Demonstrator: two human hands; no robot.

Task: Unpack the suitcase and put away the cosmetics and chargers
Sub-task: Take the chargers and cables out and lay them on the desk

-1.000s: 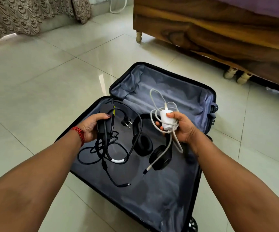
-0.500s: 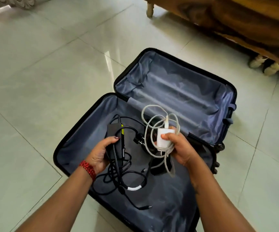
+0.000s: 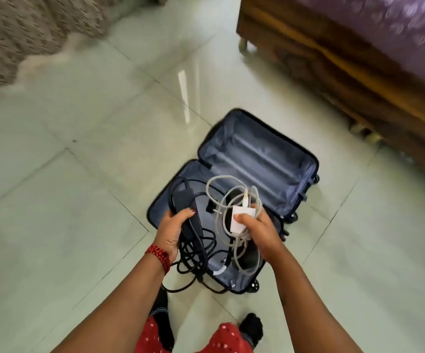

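An open black suitcase (image 3: 262, 159) with grey-blue lining lies on the tiled floor below me. My left hand (image 3: 173, 233) grips a black laptop charger (image 3: 187, 212); its black cable (image 3: 193, 261) hangs in loops beneath. My right hand (image 3: 259, 233) holds a white charger (image 3: 242, 220) with its white cable (image 3: 221, 197) coiled around my fingers and dangling. Both hands hover above the near half of the case. The headphones seen earlier are hidden behind the chargers and hands.
A wooden bed frame (image 3: 346, 70) with a purple cover (image 3: 394, 24) stands at the right. Patterned curtains (image 3: 28, 29) hang at the far left. Pale floor tiles (image 3: 78, 200) stretch to the left. My feet in dark socks (image 3: 252, 327) stand just before the suitcase.
I have risen; the suitcase now looks smaller and farther below. Both hands lifted their chargers up out of the case, cables trailing.
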